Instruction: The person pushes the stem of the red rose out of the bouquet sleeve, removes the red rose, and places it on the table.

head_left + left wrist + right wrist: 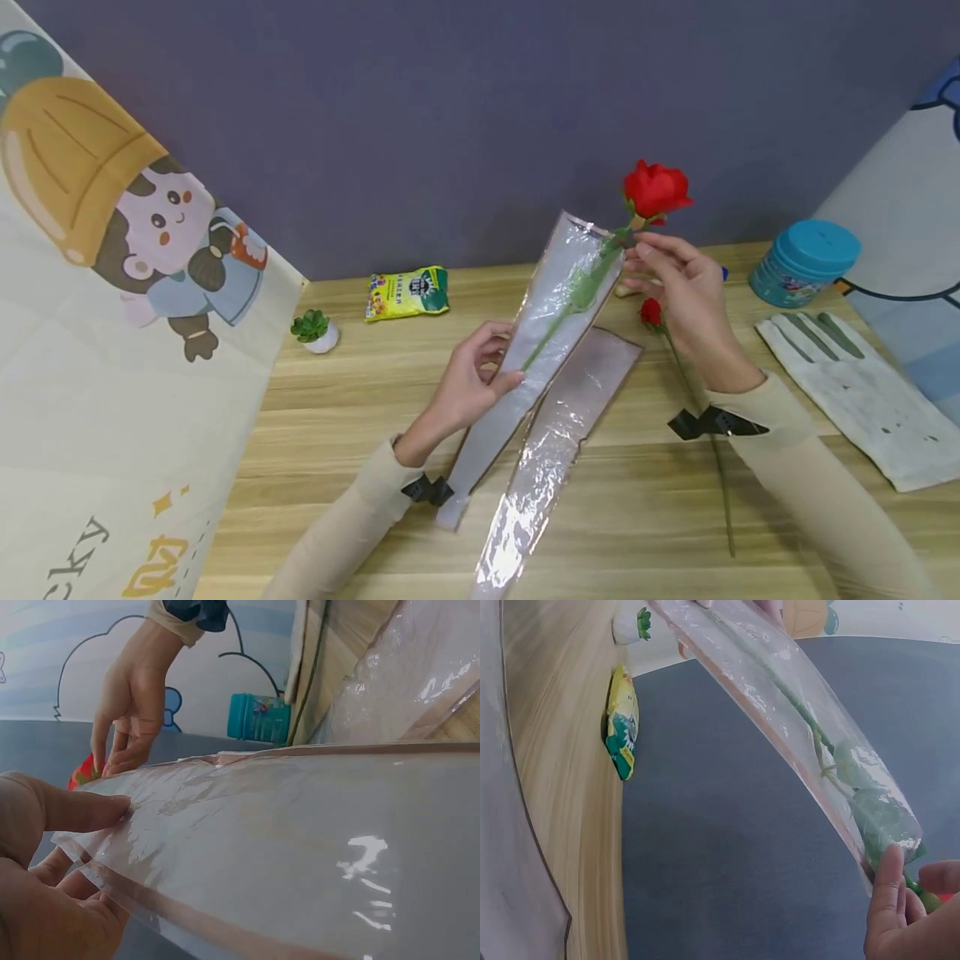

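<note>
My left hand grips a clear cone-shaped plastic sleeve around its middle and holds it tilted above the table; in the left wrist view the thumb presses on the sleeve. A red rose stands out of the sleeve's wide mouth, its green stem running down inside. My right hand pinches the stem just below the bloom, at the sleeve's rim. The right hand's fingers show at that rim in the right wrist view.
A second empty sleeve and a second red rose lie on the wooden table. At the right are a teal jar and white gloves; at the back a yellow snack packet and a small potted plant.
</note>
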Demonstrator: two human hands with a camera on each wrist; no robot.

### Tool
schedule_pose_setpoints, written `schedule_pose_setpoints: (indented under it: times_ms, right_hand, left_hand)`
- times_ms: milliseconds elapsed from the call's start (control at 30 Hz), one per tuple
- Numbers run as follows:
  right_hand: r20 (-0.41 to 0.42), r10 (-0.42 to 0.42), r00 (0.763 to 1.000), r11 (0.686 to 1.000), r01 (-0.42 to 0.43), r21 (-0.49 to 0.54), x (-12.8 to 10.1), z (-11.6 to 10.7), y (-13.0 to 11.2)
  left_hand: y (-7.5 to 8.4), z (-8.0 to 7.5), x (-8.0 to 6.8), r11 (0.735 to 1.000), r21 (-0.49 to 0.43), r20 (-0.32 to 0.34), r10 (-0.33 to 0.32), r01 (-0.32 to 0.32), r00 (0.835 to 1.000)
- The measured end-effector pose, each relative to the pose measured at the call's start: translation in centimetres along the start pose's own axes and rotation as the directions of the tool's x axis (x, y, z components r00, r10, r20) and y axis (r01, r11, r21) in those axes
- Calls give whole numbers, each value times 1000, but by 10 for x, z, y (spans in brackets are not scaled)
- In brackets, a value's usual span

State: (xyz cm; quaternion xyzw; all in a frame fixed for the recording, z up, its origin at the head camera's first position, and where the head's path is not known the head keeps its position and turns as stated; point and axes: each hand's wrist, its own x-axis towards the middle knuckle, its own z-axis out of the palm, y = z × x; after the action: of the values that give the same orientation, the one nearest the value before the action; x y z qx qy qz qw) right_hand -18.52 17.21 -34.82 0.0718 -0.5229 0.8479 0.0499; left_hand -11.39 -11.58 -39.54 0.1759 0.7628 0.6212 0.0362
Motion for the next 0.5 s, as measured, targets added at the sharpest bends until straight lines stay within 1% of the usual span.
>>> schedule_pose_setpoints:
  times_ms: [233,333,500]
  right_hand:
    - [-16,29,999,999,-28,36,0,-3,2]
    - [-22,27,999,998,-26,62,0,-4,2]
    - [-46,1,999,995,4,103,3,-3,3]
  left_hand:
    - [-5,0,-2,999,45,34,9,-11,999]
    - [-6,0,-3,998,55,59,11,-14,998]
    - [-8,0,-4,998,59,93,9,-15,996]
